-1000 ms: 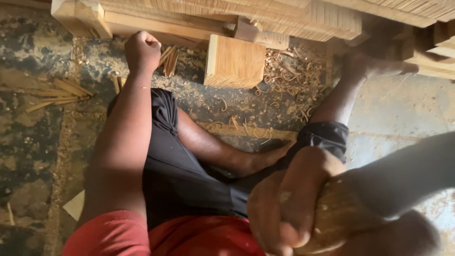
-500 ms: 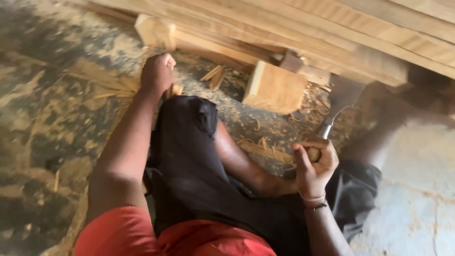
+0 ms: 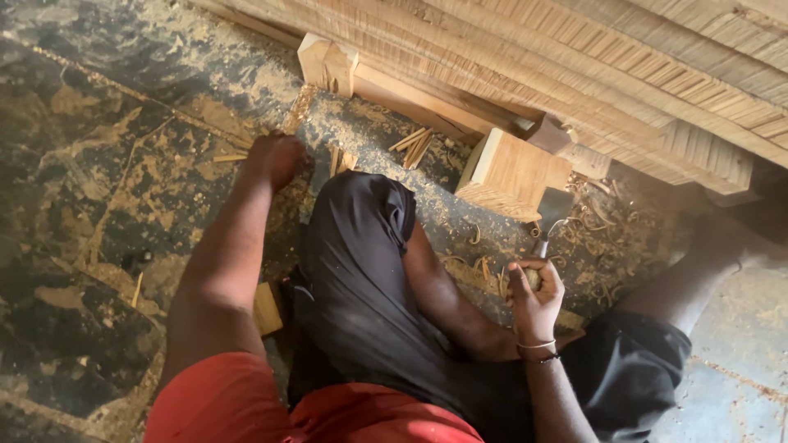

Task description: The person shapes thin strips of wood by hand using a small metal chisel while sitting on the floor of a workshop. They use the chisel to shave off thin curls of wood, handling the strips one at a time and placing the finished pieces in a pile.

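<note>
Floor [image 3: 98, 205], left: dark, mottled, dusted with sawdust and stray slivers. Left hand [image 3: 275, 156], left of centre and far: fingers curled together into a fist, knuckles down on the floor, arm straight as a prop; anything inside the fist not discernible. Small pale offcut [image 3: 267, 308], near, tucked beside the left thigh. Notched wood piece [image 3: 327, 64], far, set against the foot of the stacked planks [image 3: 574, 74]. Bent knee in black shorts [image 3: 353, 246], centre, between the two arms; red shirt [image 3: 246, 402] at the near edge. Bundle of thin splints [image 3: 414, 143], just beyond the knee. Wooden block [image 3: 513, 172], right of centre and far: pale, squared, resting on the floor against the stack. Chisel [image 3: 554, 209], flat steel blade pointing away, tip at the near lower edge of the block, whether touching it or just short not certain. Right hand [image 3: 533, 291], right of centre: fingers clamped round the chisel handle, thin bracelet at the wrist. Curled shavings [image 3: 591, 221], scattered right of the blade. Outstretched leg [image 3: 706, 262], far right. Step in hand, by judgement: paring the block's lower edge. Requirement for any further cut: blade seated flat, block kept from sliding, propping fist well apart from the edge.
</note>
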